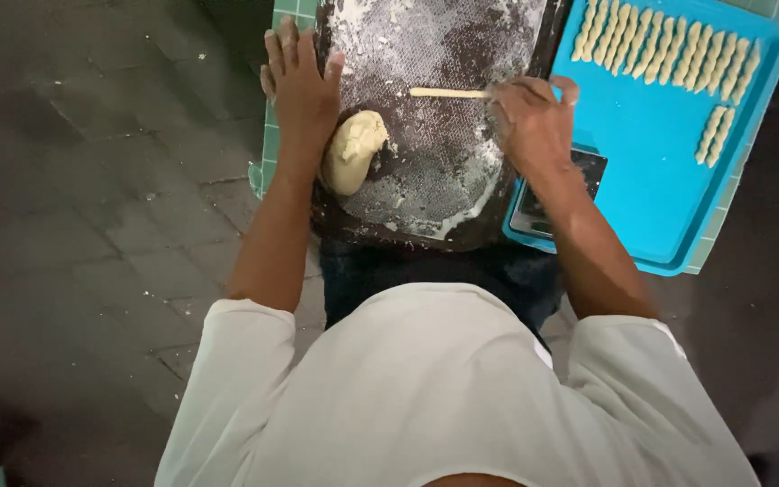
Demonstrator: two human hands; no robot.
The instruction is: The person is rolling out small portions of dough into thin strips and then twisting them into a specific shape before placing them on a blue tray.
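Head view: a thin, pale dough strip (448,93) lies straight across the dark, flour-dusted board (444,180), its right end pinched in the right hand (534,122)'s closed fingertips. The left hand (302,86) rests flat, fingers spread, gripping nothing, beside a soft, lumpy dough ball (353,151). Twisted dough sticks (669,54) line the smooth turquoise tray (651,180).

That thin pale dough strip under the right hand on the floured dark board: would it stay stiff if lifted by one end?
Probably not. The thin pale dough strip looks soft like the pale dough lump, so it would likely droop or stretch. Being round and slim, it may roll when pushed. The floured dark board should keep it from sticking much under the right hand.
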